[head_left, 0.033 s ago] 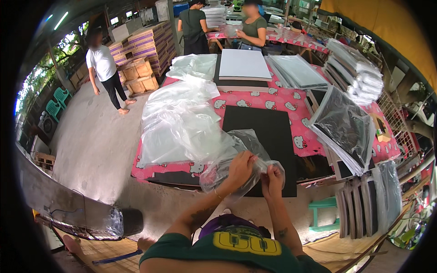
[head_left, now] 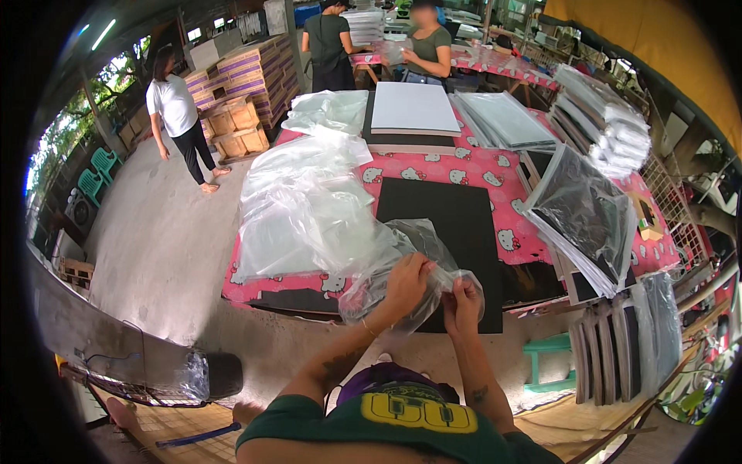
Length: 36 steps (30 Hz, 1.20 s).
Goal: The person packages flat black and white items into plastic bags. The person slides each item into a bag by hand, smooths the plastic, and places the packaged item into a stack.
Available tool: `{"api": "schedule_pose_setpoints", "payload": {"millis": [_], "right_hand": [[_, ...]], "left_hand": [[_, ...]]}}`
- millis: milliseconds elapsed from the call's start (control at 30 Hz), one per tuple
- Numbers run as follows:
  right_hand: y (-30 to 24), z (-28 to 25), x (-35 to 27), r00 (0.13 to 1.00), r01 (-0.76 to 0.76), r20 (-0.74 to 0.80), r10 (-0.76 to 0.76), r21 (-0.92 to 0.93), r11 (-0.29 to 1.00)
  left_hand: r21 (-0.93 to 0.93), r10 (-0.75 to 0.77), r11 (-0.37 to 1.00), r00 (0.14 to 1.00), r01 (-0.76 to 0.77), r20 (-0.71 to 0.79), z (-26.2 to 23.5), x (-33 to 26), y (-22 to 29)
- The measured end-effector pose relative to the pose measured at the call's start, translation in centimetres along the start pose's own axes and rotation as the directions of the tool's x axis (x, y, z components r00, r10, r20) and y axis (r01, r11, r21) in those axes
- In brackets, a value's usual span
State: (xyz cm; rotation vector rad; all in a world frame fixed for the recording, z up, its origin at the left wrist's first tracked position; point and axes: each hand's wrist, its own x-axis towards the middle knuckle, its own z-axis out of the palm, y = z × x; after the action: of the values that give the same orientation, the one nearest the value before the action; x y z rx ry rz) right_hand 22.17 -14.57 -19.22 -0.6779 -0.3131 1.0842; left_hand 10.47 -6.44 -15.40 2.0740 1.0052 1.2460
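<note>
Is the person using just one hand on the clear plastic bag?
No, the left hand and the right hand both grip the clear plastic bag.

Daylight fr. upper L + lit tube lamp (head_left: 103, 35), glare on plastic bags (head_left: 305, 209) & floor (head_left: 158, 240), fisheye warp at edges.

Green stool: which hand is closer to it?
Right. The right hand is above and left of the green stool in the picture; the left hand is farther left.
</note>
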Motion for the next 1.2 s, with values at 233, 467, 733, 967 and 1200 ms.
{"api": "schedule_pose_setpoints", "payload": {"millis": [233, 467, 733, 967, 1200], "right_hand": [[-1.3, -0.4, -0.9, 1.0, 0.007, -0.03, -0.005, 0.072, 0.997], [-2.8, -0.1, -3.9, 0.957, -0.284, 0.096, 0.274, 0.111, 0.952], [-8.2, -8.8, 0.0, 0.894, 0.02, -0.44, -0.081, -0.14, 0.99], [-12.6, -16.8, -3.1, 0.832, -0.004, -0.535, -0.148, -0.272, 0.962], [-11.3, -15.1, -4.7, 0.887, -0.055, -0.451, -0.097, -0.311, 0.949]], "left_hand": [[0.096, 0.092, 0.992, 0.993, -0.086, -0.069, 0.4, -0.3, 1.5], [0.027, -0.151, 0.989, 0.962, 0.148, 0.229, 0.7, -1.4, 0.0], [0.348, 0.061, 0.917, 0.93, -0.196, 0.363, 1.4, -5.1, -6.4], [0.492, -0.214, 0.861, 0.97, 0.129, 0.12, -3.4, 0.3, -11.1], [0.144, 0.055, 0.985, 0.958, -0.099, 0.283, 0.6, 1.4, -7.8]]}}
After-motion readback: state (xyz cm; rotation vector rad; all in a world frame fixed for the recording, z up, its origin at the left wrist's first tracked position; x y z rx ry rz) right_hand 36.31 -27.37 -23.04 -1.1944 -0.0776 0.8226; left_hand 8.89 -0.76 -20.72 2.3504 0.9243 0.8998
